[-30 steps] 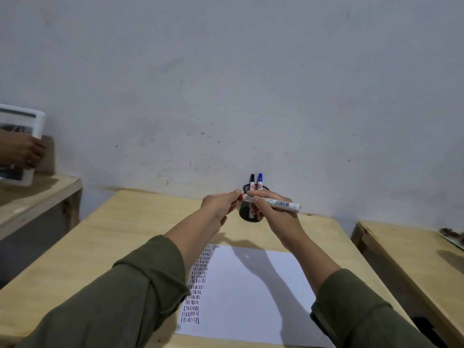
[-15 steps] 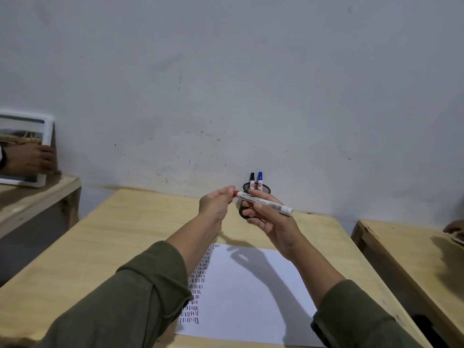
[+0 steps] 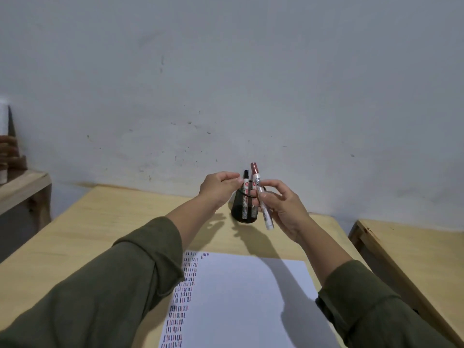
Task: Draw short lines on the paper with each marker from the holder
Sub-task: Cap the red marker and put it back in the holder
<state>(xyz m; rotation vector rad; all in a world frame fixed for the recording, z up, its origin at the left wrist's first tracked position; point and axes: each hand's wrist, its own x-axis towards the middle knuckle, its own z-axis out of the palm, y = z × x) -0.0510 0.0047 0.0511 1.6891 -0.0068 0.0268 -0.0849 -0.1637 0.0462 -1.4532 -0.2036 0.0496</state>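
Note:
My right hand (image 3: 283, 209) grips a white marker with a red cap (image 3: 261, 197), held nearly upright with the cap on top, right in front of the black mesh holder (image 3: 242, 212). A black-capped marker (image 3: 246, 182) stands in the holder. My left hand (image 3: 221, 188) hovers just left of the holder's rim, fingers loosely curled with nothing in them. The white paper (image 3: 246, 297) lies on the wooden table (image 3: 100, 234) below my arms, with columns of short red, blue and black lines (image 3: 184, 285) along its left edge, partly under my left sleeve.
A second wooden table (image 3: 414, 249) stands at the right, with a gap between. At the left a wooden bench (image 3: 22, 184) carries a white object, and another person's hand (image 3: 7, 149) shows at the frame edge. A grey wall rises behind the holder.
My left hand has let go of the marker's red end and drawn slightly left. My right hand has swung the marker from lying sideways to nearly upright.

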